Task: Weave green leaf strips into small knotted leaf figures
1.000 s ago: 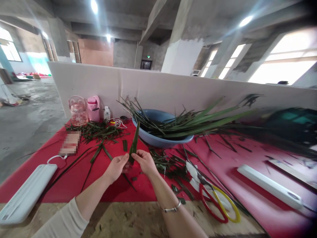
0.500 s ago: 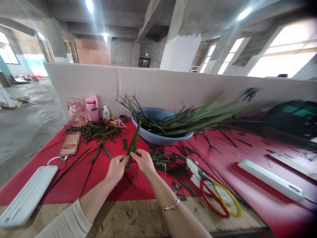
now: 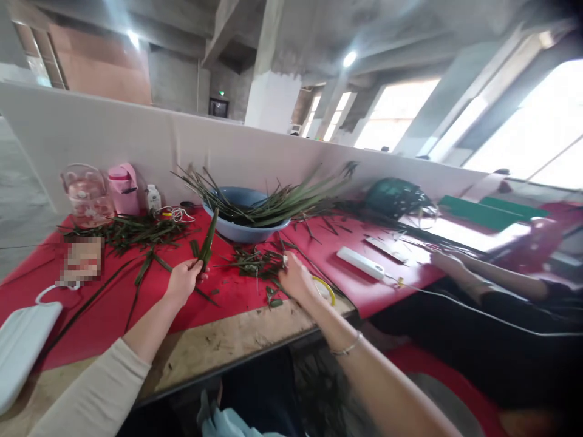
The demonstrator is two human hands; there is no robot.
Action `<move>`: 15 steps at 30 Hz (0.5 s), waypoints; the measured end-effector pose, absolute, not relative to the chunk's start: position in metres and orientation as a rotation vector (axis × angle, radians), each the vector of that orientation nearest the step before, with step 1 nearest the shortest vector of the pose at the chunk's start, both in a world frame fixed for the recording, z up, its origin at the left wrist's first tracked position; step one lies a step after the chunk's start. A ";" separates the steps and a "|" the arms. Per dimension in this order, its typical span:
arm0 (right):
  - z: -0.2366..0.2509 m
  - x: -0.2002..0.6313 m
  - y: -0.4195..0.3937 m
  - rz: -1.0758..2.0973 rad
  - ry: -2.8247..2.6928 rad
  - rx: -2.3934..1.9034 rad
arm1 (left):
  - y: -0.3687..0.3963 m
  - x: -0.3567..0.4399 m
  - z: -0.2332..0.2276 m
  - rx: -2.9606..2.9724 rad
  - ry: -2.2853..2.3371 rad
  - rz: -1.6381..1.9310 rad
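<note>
The left hand (image 3: 182, 280) is closed around the lower end of a folded green leaf (image 3: 207, 239), which stands up and leans slightly to the right above the red cloth (image 3: 113, 303). The right hand (image 3: 296, 278) is apart from the leaf, lying low over the cloth to the right; its fingers reach down among scattered leaf scraps (image 3: 255, 264), but whether they grip anything cannot be told. Just beside this hand, on its right, the yellow loop of a pair of scissors (image 3: 325, 290) peeks out. A thin bracelet (image 3: 345, 349) sits on the right wrist.

Behind the two hands stands a blue basin (image 3: 246, 226) with long green leaves (image 3: 277, 203) lying across it and reaching out to the right. Far left, against the white partition (image 3: 136, 136), are a clear kettle (image 3: 86, 194), a pink flask (image 3: 122, 188) and a small white bottle (image 3: 153, 197). A heap of cut leaves (image 3: 132, 227) lies in front of them. Near left, a white flat case (image 3: 20, 340) rests on the table edge. To the right of the basin lies a white power strip (image 3: 362, 263), and further right another person's hand (image 3: 444, 262) rests on the table.
</note>
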State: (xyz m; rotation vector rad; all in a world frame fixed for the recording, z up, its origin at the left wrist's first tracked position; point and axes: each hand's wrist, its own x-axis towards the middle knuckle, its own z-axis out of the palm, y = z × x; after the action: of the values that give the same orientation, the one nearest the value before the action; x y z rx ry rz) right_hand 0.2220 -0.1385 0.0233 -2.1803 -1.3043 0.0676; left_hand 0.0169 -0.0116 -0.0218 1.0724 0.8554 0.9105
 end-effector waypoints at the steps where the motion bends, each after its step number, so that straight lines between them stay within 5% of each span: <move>1: 0.024 0.240 -0.153 -0.055 -1.269 -2.334 | -0.013 0.016 -0.020 1.049 0.835 0.908; 4: 0.021 0.283 -0.183 0.014 -1.208 -2.703 | -0.016 0.014 -0.014 1.001 0.790 0.916; 8: 0.012 0.303 -0.190 0.089 -1.279 -2.690 | -0.018 0.014 -0.012 0.975 0.751 0.922; 15: 0.015 0.309 -0.194 -0.296 -1.128 -2.561 | -0.019 0.016 -0.014 0.965 0.707 0.927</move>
State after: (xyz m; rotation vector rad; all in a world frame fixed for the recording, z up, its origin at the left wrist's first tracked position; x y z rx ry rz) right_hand 0.3093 -0.1936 0.0149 -2.5613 -1.1277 -0.2964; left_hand 0.0159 -0.0191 -0.0138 0.9651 0.7068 0.9267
